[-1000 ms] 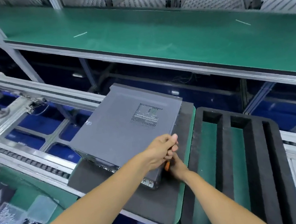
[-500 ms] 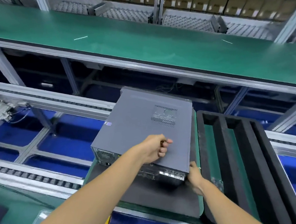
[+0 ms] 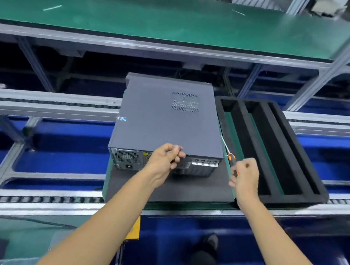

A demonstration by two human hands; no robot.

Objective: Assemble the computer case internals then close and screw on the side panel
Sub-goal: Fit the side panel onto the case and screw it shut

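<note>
Head view: the computer case lies flat on a dark foam pad, with its grey side panel facing up and closed over the chassis; the rear face with fan grille and ports is turned toward the person. The left hand is at the near rear edge of the side panel, directly ahead of the left forearm, its fingers curled with the fingertips pinched together; whether a small part is held between them cannot be determined. The right hand is apart from the case, just off its near right corner, and grips the orange-and-black handle of a screwdriver, whose thin shaft points up and away along the right side of the case. Immediately right of the right hand sits a black foam tray with long parallel slots. Beyond both hands, a green work shelf spans the frame.
</note>
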